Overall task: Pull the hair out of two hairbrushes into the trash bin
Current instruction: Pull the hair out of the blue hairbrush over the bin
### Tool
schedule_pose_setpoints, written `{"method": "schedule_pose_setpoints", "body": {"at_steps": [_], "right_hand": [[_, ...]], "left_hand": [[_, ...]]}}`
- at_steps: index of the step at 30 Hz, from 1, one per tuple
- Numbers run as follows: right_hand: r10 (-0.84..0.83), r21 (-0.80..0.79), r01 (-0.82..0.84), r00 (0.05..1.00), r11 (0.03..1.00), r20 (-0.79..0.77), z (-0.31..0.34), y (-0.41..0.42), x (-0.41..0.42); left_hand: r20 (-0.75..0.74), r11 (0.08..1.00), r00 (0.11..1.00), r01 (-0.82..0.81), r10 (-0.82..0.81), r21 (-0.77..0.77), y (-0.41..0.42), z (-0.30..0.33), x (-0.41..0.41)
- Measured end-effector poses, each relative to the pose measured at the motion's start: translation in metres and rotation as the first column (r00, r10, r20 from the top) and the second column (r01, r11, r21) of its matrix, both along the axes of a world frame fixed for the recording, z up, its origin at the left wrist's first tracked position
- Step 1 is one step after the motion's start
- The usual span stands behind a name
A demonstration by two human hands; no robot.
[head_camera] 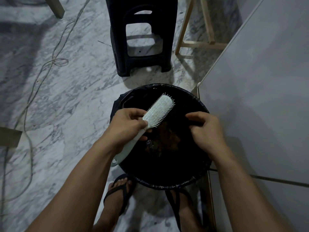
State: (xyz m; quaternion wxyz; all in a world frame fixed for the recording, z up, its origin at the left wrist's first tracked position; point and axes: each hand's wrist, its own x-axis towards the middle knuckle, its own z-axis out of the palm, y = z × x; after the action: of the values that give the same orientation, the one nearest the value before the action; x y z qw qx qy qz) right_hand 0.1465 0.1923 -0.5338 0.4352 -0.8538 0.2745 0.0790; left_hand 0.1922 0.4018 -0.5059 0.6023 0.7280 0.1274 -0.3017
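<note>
A pale mint hairbrush (158,112) is held over the round black-lined trash bin (167,185), bristles facing right. My left hand (127,124) grips its handle just below the head. My right hand (206,129) hovers over the bin to the right of the brush, fingers curled and pinched on a dark clump that looks like hair. Brownish hair and debris (164,141) lie at the bottom of the bin. Only one hairbrush is in view.
A black plastic stool (142,47) stands on the marble floor beyond the bin. A wooden frame (197,44) is at the back right, a grey cabinet (259,97) on the right. A cable (33,91) trails across the floor on the left. My sandalled feet (120,190) stand beside the bin.
</note>
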Motion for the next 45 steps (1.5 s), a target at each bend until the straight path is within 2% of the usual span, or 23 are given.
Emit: {"method": "schedule_pose_setpoints", "body": {"at_steps": [2, 4, 6, 8, 11, 14, 19, 23, 25, 27, 31, 33, 35, 39, 42, 45], "right_hand": [[-0.076, 0.049, 0.074, 0.996, 0.996, 0.054, 0.0, -0.001, 0.001], [-0.166, 0.272, 0.138, 0.982, 0.953, 0.086, 0.006, 0.001, 0.002], [-0.2, 0.483, 0.143, 0.978, 0.864, 0.067, 0.013, 0.006, 0.004], [-0.212, 0.576, 0.137, 0.975, 0.806, 0.064, 0.015, 0.01, 0.007], [-0.29, 0.603, 0.169, 0.951, 0.779, 0.107, 0.019, 0.012, 0.004], [-0.319, 0.638, 0.218, 0.947, 0.739, 0.046, 0.025, 0.017, -0.003], [-0.343, 0.571, 0.317, 0.937, 0.757, -0.065, 0.068, 0.011, -0.009], [-0.258, 0.505, 0.253, 0.964, 0.825, -0.062, 0.126, 0.008, -0.011], [-0.219, 0.536, 0.196, 0.976, 0.821, -0.021, 0.162, 0.01, -0.016], [-0.177, 0.629, 0.142, 0.984, 0.765, -0.006, 0.194, 0.011, -0.021], [-0.049, 0.889, 0.077, 0.997, 0.451, -0.062, 0.231, 0.024, -0.047], [0.005, 0.92, 0.026, 1.0, 0.39, -0.03, 0.233, 0.034, -0.059], [0.021, 0.894, -0.021, 1.0, 0.448, 0.013, 0.229, 0.044, -0.065], [-0.035, 0.692, -0.079, 0.988, 0.717, 0.15, 0.212, 0.051, -0.063], [-0.062, 0.569, -0.017, 0.991, 0.822, 0.12, 0.192, 0.043, -0.061], [-0.031, 0.431, 0.022, 0.999, 0.902, 0.012, 0.166, 0.033, -0.061]], "left_hand": [[0.004, 1.0, 1.0, 0.027, -0.027, 0.01, 0.0, -0.002, 0.0], [0.002, 0.998, 0.998, 0.065, -0.065, 0.014, 0.0, -0.001, 0.001], [0.0, 0.993, 0.993, 0.121, -0.121, -0.002, -0.002, 0.001, 0.001], [0.007, 0.985, 0.985, 0.172, -0.172, -0.01, -0.004, 0.006, -0.001], [0.011, 0.98, 0.98, 0.198, -0.198, -0.015, -0.005, 0.016, -0.008], [0.004, 0.972, 0.972, 0.237, -0.237, -0.005, 0.001, 0.025, -0.023], [0.046, 0.895, 0.923, 0.358, -0.383, 0.266, 0.013, 0.058, -0.052], [0.15, 0.87, 0.907, 0.315, -0.393, 0.379, 0.018, 0.108, -0.056], [0.213, 0.869, 0.893, 0.29, -0.396, 0.402, 0.023, 0.141, -0.058], [0.284, 0.879, 0.879, 0.252, -0.382, 0.404, 0.028, 0.172, -0.06], [0.363, 0.886, 0.85, 0.227, -0.383, 0.404, 0.031, 0.224, -0.071], [0.389, 0.891, 0.845, 0.199, -0.367, 0.407, 0.031, 0.238, -0.076], [0.403, 0.898, 0.85, 0.166, -0.34, 0.408, 0.032, 0.243, -0.078], [0.485, 0.932, 0.853, 0.005, -0.193, 0.363, 0.04, 0.247, -0.076], [0.555, 0.948, 0.831, -0.146, -0.038, 0.283, 0.047, 0.248, -0.069], [0.624, 0.94, 0.774, -0.28, 0.102, 0.193, 0.053, 0.25, -0.064]]}}
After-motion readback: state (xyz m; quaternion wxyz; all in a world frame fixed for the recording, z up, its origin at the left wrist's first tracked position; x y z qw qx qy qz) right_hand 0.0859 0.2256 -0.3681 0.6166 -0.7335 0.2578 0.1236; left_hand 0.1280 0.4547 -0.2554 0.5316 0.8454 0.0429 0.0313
